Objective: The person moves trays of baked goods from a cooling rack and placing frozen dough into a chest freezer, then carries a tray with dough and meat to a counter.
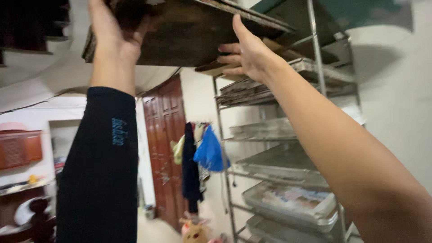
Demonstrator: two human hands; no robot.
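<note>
Overhead I hold a large dark, worn baking tray, tilted at the top of a metal rack. My left hand, above a black sleeve, grips the tray's left edge from below. On the tray's right edge rests my right hand, palm against it and fingers curled under. The tray's right end lies over the rack's top shelf, where other flat trays are stacked.
The rack's lower shelves carry several metal trays, one lined with paper. A dark red wooden door stands behind, with clothes and a blue bag hanging beside it. A red cabinet is at the far left.
</note>
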